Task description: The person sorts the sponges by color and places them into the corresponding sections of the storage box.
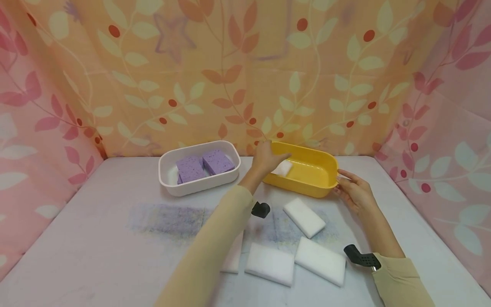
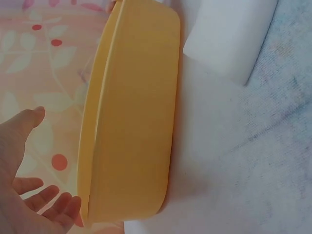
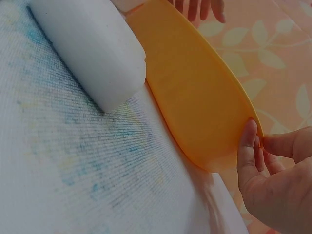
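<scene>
A yellow tub (image 1: 303, 188) stands at the back right of the table, with a white sponge (image 1: 283, 169) at the left end inside it. My left hand (image 1: 264, 157) is over the tub's left end, fingers apart and thumb stretched out. In the left wrist view that hand has nothing in its grasp, beside the tub's rim (image 2: 97, 117). With thumb and fingers my right hand (image 1: 356, 191) pinches the rim at the tub's right end. The right wrist view shows this pinch at the corner of the yellow wall (image 3: 195, 92).
Left of the tub is a white tray (image 1: 199, 186) holding purple sponges (image 1: 218, 161). In front lie several white sponges (image 1: 304, 217), one partly behind my left sleeve. Blue and yellow stains (image 1: 168, 219) mark the tabletop. Patterned curtains (image 1: 245, 76) enclose the back and sides.
</scene>
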`<state>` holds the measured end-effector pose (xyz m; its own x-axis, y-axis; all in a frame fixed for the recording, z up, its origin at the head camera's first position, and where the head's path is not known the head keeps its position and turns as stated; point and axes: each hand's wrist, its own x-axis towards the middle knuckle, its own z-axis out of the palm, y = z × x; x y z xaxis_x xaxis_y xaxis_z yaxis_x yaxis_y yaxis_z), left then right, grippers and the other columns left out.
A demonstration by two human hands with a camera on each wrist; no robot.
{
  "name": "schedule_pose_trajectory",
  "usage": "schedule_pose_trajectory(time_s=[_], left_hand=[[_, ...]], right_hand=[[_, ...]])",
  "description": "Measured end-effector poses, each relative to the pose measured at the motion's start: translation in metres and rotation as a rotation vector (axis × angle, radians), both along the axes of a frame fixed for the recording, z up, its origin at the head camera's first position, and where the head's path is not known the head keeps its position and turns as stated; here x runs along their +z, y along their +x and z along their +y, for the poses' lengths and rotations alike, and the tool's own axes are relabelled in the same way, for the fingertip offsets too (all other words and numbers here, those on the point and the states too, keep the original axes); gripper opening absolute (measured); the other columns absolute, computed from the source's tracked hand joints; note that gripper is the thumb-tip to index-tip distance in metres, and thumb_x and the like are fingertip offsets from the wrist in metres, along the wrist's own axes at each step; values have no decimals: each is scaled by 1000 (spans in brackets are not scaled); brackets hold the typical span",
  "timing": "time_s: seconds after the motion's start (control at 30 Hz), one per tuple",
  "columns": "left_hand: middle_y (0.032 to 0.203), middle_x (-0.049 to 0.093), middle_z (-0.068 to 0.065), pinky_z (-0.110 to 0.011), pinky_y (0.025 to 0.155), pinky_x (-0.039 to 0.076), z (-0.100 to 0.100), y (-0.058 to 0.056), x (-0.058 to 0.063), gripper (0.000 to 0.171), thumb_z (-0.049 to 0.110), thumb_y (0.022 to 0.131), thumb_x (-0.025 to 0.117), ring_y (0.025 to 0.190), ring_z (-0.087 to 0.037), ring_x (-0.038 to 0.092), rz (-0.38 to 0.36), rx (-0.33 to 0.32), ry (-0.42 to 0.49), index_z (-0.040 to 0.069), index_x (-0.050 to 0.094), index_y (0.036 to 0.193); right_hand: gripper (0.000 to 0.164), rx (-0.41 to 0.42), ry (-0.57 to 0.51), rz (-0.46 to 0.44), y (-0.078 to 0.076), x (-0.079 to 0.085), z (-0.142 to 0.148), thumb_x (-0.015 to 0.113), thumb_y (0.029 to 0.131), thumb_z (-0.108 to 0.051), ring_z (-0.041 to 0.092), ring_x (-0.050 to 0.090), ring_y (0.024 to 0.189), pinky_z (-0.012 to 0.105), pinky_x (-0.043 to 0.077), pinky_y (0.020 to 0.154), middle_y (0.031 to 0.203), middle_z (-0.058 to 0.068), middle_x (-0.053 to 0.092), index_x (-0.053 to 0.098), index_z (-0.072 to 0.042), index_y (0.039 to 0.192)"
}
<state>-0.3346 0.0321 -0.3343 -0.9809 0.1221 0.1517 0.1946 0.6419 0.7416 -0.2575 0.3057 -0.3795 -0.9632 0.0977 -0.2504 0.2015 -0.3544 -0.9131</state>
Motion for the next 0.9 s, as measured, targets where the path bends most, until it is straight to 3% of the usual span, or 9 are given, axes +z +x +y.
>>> schedule_pose_trajectory(time_s=[0.13,0.3,0.5,0.7,0.9], left_hand=[[149,56,-21,-42,121,42,-6,4,-1,76,39,94,80,137,-34,53,3,-23,70,-5,52,150],[151,53,-24,-48,121,41,-19,13,-2,77,35,94,81,138,-37,51,-5,-43,143,-5,50,152],[138,61,-23,-50,113,47,-37,23,-5,65,34,93,81,126,-36,54,30,-21,151,-3,60,143],[147,56,-22,-53,118,42,-50,40,-6,70,33,94,81,137,-38,50,34,-38,139,4,54,152],[138,59,-23,-50,105,52,-62,58,-6,63,28,93,82,125,-38,56,64,-42,149,1,59,146]], right_hand=[[47,9,19,7,-1,-1,0,63,105,-3,10,70,73,21,63,73,88,-2,72,46,-11,148],[36,10,18,19,-1,-2,0,63,104,-3,10,71,74,21,63,74,88,-2,72,54,-14,137],[28,4,13,20,-1,-3,0,64,104,-3,10,72,75,21,63,74,89,-1,72,60,-18,127],[29,13,5,31,-2,-3,1,62,104,-2,10,71,73,21,62,72,88,-2,73,58,-16,129],[30,12,12,34,-4,-3,3,60,105,-2,10,69,72,20,62,71,87,-2,73,56,-15,132]])
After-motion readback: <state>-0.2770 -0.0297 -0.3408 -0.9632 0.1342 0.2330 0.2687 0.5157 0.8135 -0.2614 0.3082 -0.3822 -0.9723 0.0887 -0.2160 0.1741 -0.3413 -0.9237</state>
